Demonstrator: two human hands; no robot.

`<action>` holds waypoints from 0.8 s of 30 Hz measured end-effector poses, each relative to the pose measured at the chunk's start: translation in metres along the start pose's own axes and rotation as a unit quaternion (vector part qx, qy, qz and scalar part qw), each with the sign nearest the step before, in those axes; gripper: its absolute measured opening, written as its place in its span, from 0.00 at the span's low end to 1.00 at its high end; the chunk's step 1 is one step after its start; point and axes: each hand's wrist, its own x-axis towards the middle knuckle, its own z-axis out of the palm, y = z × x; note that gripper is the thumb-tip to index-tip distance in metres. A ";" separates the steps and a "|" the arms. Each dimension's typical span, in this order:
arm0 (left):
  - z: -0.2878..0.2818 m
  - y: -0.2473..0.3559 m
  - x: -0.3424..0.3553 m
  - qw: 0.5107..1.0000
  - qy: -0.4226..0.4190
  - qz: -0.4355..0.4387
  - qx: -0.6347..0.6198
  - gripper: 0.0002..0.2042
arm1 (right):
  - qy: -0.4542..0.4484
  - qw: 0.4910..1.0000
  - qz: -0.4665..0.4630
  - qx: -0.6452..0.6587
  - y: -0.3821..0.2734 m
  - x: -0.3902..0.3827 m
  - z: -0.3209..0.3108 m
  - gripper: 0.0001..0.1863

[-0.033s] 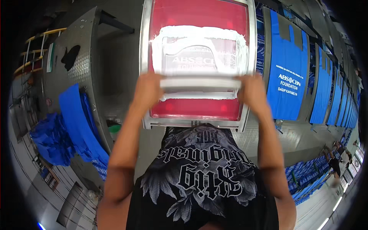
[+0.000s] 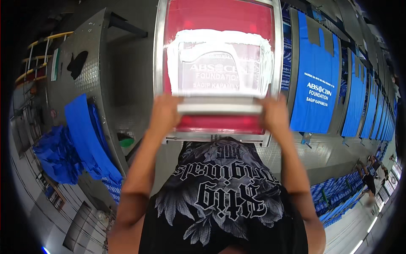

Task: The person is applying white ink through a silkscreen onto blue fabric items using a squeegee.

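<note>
**Bar (image 2: 220, 108) held at both ends across a red screen (image 2: 215, 17)**

The left hand (image 2: 166, 111) curls around one end of the pale bar, and the right hand (image 2: 275, 112) grips the other end. Both hands look a bit blurry. The bar goes straight across between them. The red screen lies under the bar, and its shiny metal frame (image 2: 160, 51) has one side next to each hand. Just past the hands, thick white paint (image 2: 203, 35) makes a messy edge around some pale letters (image 2: 215, 76). On the near side of the hands is a black shirt (image 2: 228, 190) with grey leaves. Off to the right of the right hand, blue sheets (image 2: 315, 112) lie in a row. Well to the left of the left hand, a small black thing (image 2: 77, 64) lies on a grey worktop (image 2: 93, 34).
</note>
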 end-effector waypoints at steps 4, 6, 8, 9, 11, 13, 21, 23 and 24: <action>0.017 0.007 -0.009 0.999 0.012 0.013 -0.035 0.18 | 0.081 0.994 0.005 0.080 0.001 -0.012 0.031 0.18; 0.001 -0.005 0.053 1.000 0.019 -0.016 0.014 0.16 | 0.073 0.997 0.000 0.034 0.018 0.038 0.024 0.21; -0.016 -0.014 0.126 1.000 0.006 -0.022 0.007 0.11 | 0.069 0.998 0.007 0.010 0.044 0.103 -0.008 0.23; -0.026 -0.010 0.148 0.998 -0.004 -0.064 -0.005 0.12 | 0.049 0.999 0.022 0.005 0.043 0.125 -0.032 0.22; -0.022 -0.019 0.167 0.999 0.012 -0.044 -0.025 0.14 | 0.088 0.996 0.012 0.026 0.070 0.148 -0.029 0.19; -0.030 -0.024 0.146 0.998 0.003 -0.058 -0.017 0.13 | 0.020 0.998 0.045 0.029 0.042 0.125 -0.039 0.20; 0.015 0.003 -0.003 0.998 -0.035 -0.033 -0.031 0.20 | 0.090 0.995 -0.005 0.039 0.003 -0.013 0.039 0.20; -0.007 -0.006 0.062 0.998 -0.037 -0.060 -0.008 0.19 | 0.021 0.999 0.024 0.012 0.015 0.053 0.008 0.20; -0.014 -0.011 0.100 0.999 -0.032 -0.037 -0.011 0.18 | 0.079 0.997 0.012 -0.009 0.037 0.081 0.007 0.20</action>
